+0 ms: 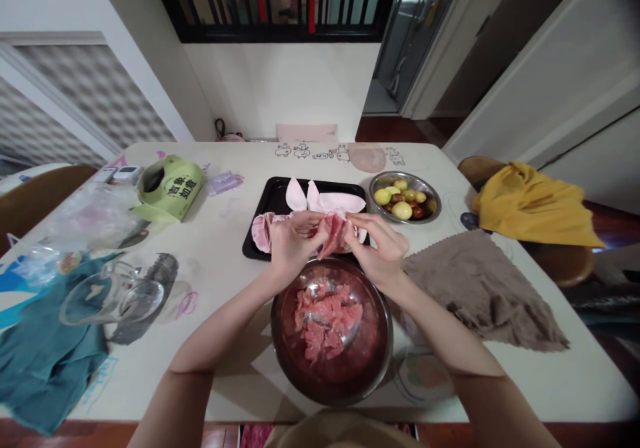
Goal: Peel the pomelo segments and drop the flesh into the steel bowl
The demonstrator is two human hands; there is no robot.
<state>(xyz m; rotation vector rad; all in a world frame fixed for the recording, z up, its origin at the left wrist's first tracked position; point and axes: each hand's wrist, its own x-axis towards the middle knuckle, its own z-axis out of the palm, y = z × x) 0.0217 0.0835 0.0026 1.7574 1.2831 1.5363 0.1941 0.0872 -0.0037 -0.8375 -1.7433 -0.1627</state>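
Note:
Both hands meet just above the far rim of a steel bowl (384, 341) that holds several peeled pink grapefruit pieces (327, 318). My left hand (290, 245) and my right hand (377, 245) pinch the two sides of a pink grapefruit segment (334, 233), fingers closed on it. Right behind the hands lies a black tray (273, 201) with pale pink peel pieces (325, 200) and another segment (261, 229) at its left.
A small steel bowl of green and red fruits (406, 198) stands behind to the right. A brown cloth (480, 288) lies on the right, a yellow cloth (530, 205) on a chair. At left: a glass jug (113, 295), teal cloth (45, 355), green bag (170, 185), plastic bags (87, 218).

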